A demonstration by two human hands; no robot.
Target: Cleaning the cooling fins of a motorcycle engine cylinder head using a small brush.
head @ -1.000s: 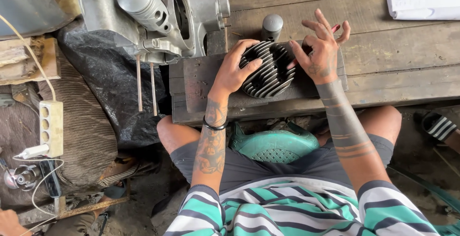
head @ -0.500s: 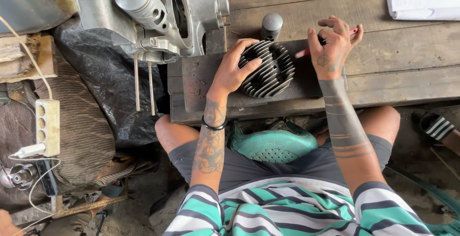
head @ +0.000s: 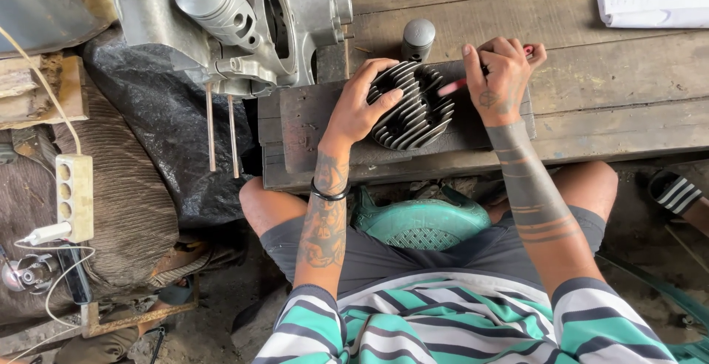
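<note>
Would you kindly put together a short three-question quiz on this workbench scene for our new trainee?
1. True or false: the left hand rests on the finned cylinder head.
2. What does the right hand hold? A) a red-handled tool B) a hammer C) a rag
3. Fill in: the cylinder head lies on a dark ____ block on the wooden bench.

Key:
1. True; its fingers lie across the fins.
2. A; its tip points at the fins.
3. Wooden. The grey engine casing stands beside it, to the left in the picture.
</note>
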